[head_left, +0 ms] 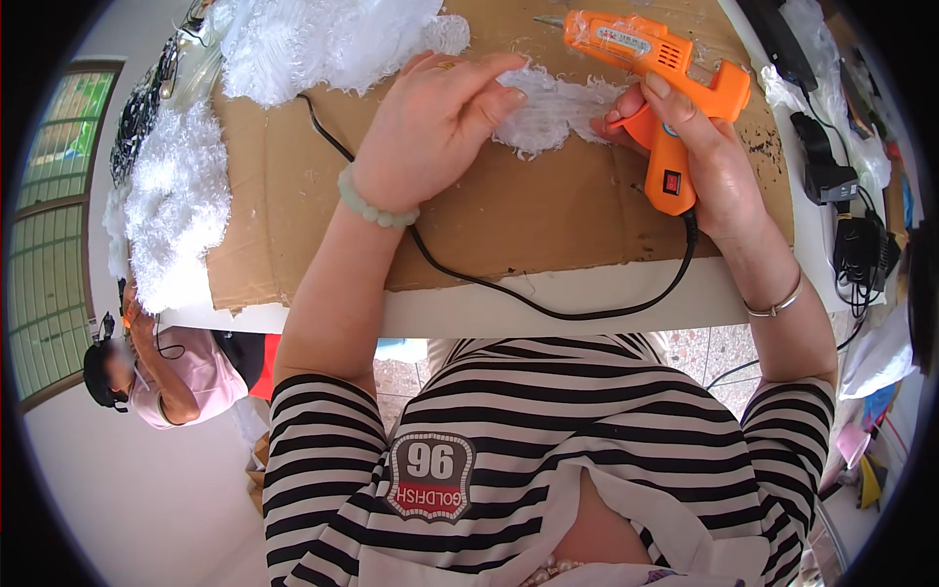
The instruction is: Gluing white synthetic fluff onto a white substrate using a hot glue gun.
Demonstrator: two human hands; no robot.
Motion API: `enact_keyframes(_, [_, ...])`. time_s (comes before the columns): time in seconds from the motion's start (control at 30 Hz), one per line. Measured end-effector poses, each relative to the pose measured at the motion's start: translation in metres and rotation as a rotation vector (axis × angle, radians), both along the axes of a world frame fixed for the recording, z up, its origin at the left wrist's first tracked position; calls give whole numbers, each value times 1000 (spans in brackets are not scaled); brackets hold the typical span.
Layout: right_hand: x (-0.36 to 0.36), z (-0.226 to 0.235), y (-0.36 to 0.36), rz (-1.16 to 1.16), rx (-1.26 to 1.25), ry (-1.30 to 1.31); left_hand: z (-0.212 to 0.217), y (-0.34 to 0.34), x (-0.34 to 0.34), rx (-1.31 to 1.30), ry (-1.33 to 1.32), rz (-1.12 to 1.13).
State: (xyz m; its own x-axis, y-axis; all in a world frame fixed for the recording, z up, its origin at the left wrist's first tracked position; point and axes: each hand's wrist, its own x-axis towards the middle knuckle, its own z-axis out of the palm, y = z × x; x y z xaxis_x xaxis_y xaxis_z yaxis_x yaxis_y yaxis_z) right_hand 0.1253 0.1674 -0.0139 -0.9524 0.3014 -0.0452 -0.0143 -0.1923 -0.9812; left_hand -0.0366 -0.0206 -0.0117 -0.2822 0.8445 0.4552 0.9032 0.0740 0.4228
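One fluffy white piece (548, 115) lies on brown cardboard (562, 217), between twelve and one o'clock. The right hand (722, 166) has its grip around an orange glue gun (675, 57). Nobody can tell whether the left hand (421, 127) pinches the piece.

Bare cardboard (558, 215) beyond black cord (562, 315)

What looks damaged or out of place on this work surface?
The cardboard looks worn: dark specks mark its right side and its near-left corner is ragged, unlike the plainer middle. The glue gun's black cord also runs under the left forearm, a possible snag.
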Motion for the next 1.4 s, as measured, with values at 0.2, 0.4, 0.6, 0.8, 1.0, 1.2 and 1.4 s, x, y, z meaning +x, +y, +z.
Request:
enact_keyframes(0.2, [-1,1,-4,-24,-48,9,9,2,3,355,-54,-26])
enact_keyframes(0.4, [1,0,-1,-71,-164,114,5,8,7,57,64,-93])
enact_keyframes(0.6, [5,26,7,-93,-149,324,3,4,7,44,67,-71])
enact_keyframes(0.8, [8,30,11,-279,-133,322,-1,8,12,4,202,-110])
enact_keyframes(1.0, [32,36,14,-317,71,309,-2,7,19,-50,247,-76])
enact_keyframes(1.2, [82,15,2,-271,429,248,-7,9,19,34,301,-58])
enact_keyframes(1.4, [93,0,-7,-255,474,-46,-10,8,21,67,346,-20])
